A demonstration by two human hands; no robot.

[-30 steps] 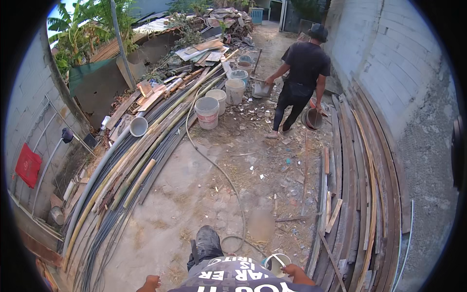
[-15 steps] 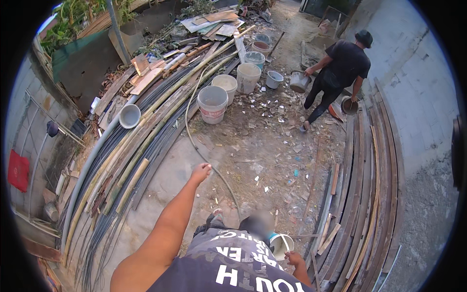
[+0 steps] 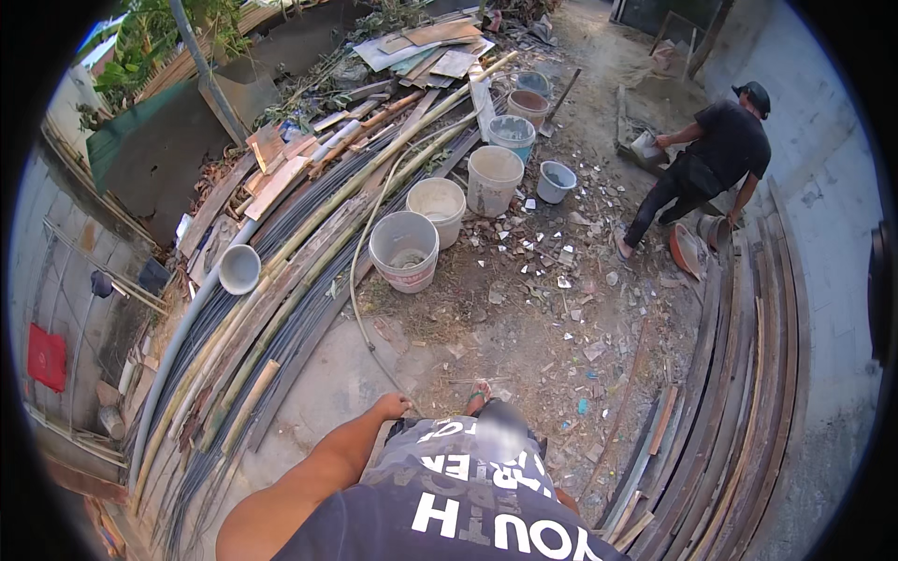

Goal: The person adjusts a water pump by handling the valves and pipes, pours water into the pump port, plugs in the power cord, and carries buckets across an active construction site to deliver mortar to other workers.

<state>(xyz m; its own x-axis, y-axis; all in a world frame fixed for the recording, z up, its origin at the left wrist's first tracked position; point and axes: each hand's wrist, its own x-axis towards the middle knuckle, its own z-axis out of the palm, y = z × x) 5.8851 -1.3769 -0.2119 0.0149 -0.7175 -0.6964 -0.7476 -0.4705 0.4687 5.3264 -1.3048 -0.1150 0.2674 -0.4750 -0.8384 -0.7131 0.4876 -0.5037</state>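
Hose (image 3: 354, 292), long and thin, bends down over the ground (image 3: 323, 383) beside a heap of poles and dark rods (image 3: 285, 341), and the last bit in sight is right by the left hand (image 3: 393, 405). The left hand is mostly curled up, with the fingers bent in; I cannot tell if it is touching the hose or has hold of anything. The right hand is hidden behind the dark shirt (image 3: 374, 524) with white letters, so I cannot tell how open it is or what it has. Past the hose, a big whitish bucket (image 3: 412, 277) with a red mark stands on the ground. More buckets (image 3: 496, 196) go in a row behind it, toward the far edge of the ground, and a small pale tub (image 3: 552, 195) sits just right of the row. A round grey pot (image 3: 240, 272) lies on the left side of the heap. Little white bits (image 3: 566, 254) are all over the dirt. Near the far right corner of the ground, another person (image 3: 725, 150) in black bends forward, with a grey pail (image 3: 647, 147) at one hand and a dark pail (image 3: 716, 232) at the other. An orange basin (image 3: 686, 252) is next to the dark pail. Long planks (image 3: 739, 374) lie along the right edge, by the grey wall (image 3: 832, 290).
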